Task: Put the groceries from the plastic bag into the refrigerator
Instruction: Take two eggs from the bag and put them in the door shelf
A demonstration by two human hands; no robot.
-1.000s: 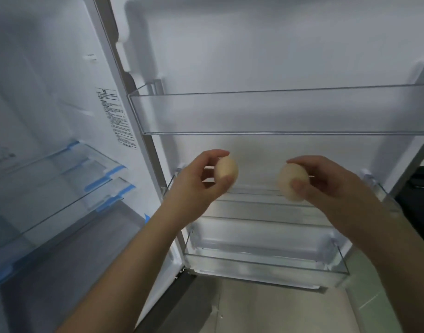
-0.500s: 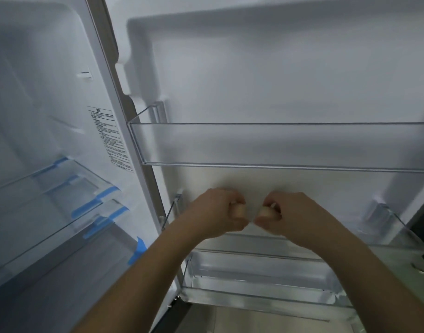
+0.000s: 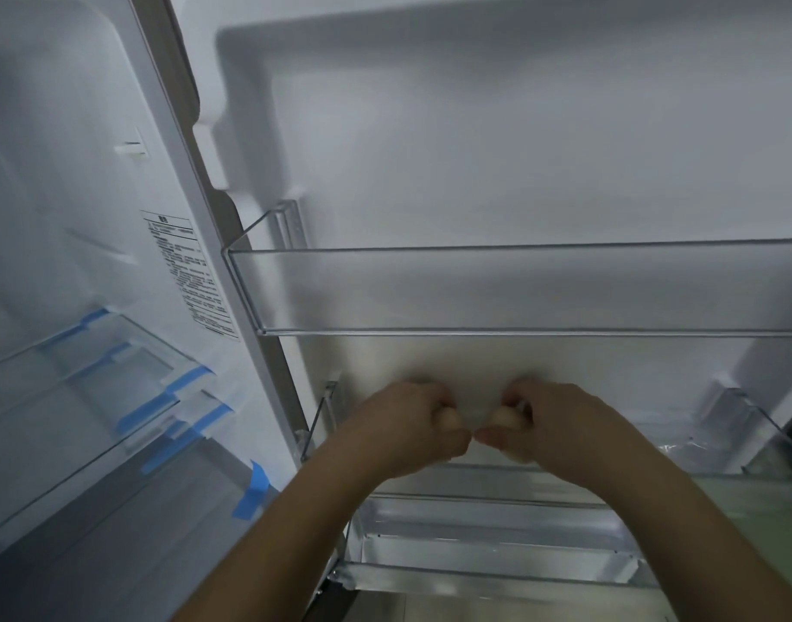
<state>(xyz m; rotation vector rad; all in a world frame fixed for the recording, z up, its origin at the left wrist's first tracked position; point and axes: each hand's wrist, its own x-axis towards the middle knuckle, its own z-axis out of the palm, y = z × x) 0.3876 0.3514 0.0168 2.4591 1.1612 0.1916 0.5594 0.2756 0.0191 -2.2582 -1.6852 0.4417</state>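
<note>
Left hand: lower centre of the frame, back toward the camera, fingers curled round a pale egg that peeps out at its right edge.
Right hand: just right of centre, back toward the camera, fingers curled round a second egg.
Thumbs: tips almost meeting between the two hands.
Forearms: bare, rising from the bottom edge and converging toward the middle.

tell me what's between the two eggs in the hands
Nothing. In the head view, only bare white door liner shows between the left egg and the right egg.
</note>
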